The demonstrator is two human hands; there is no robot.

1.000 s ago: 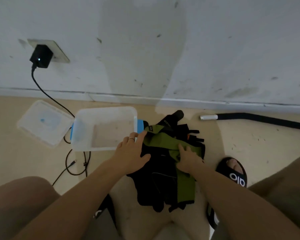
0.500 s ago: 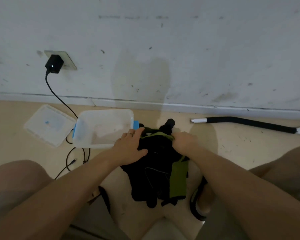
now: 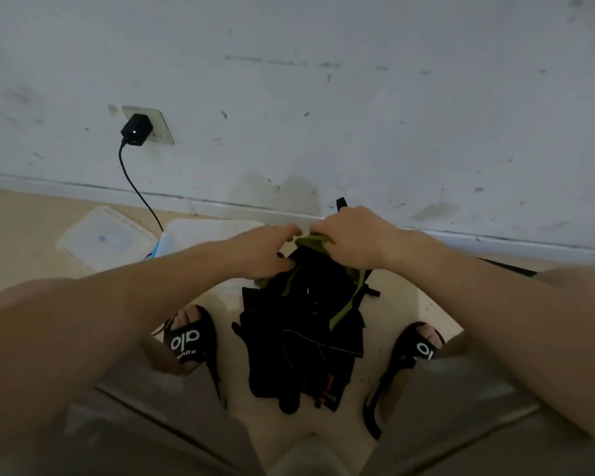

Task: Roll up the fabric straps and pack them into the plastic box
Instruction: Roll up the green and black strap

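While above the plastic box [image 3: 200, 235] at 10 o'clock, both my left hand [image 3: 265, 250] and right hand [image 3: 352, 237] fingers curled, gripping the fabric straps [image 3: 306, 324].

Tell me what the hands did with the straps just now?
Both hands came together at the bundle's far end. The right hand now grips the green strap, lifting it; the left hand holds the black straps. The plastic box and lid stayed put.

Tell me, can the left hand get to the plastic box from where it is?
Probably yes. The left hand grips the fabric straps right beside the plastic box, and nothing seems to lie between them, though its forearm hides part of the box.
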